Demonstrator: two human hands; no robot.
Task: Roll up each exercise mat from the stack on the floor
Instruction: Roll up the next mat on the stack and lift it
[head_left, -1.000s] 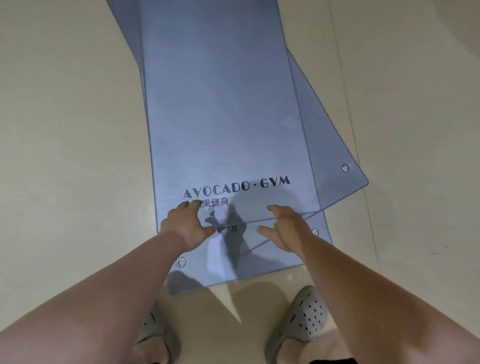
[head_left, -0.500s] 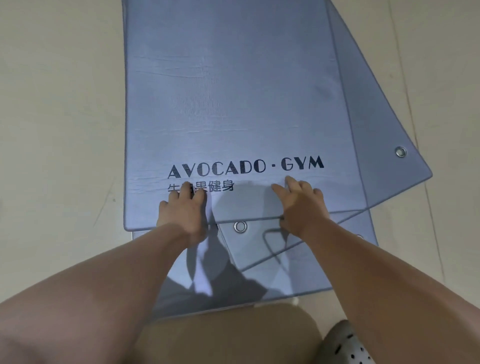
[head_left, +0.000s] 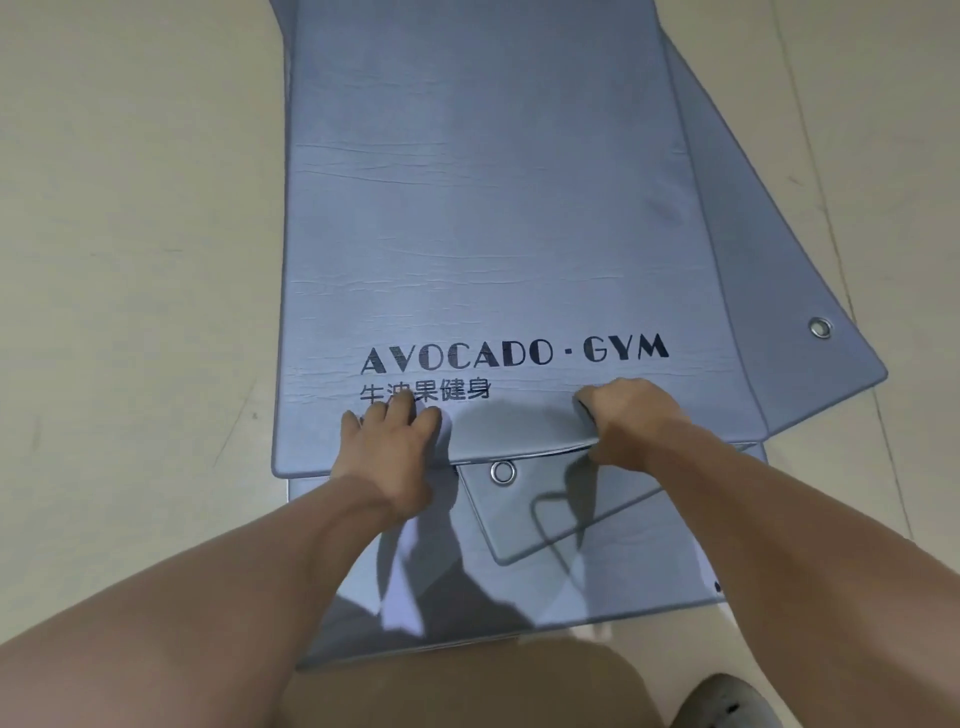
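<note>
Grey-blue foam exercise mat printed "AVOCADO · GYM" lies flat on top of the stack on the beige floor, its near short edge just in front of the person. The left hand rests on that edge with its fingers spread flat on the surface; its thumb is hidden. The right hand curls round the same edge and lifts it, so the strip between the hands bows upward. The mat looks soft, light and springy, creased across its width, so it should bend easily but may want to unroll. The near edge, taken with both hands well apart, seems the place to hold so the roll starts tight and straight. At least three mats can be counted: the printed one, a second mat skewed out to the right and a lowest mat nearest the person. Two metal eyelets show plainly, a right eyelet and a near eyelet. One grey perforated shoe shows.
</note>
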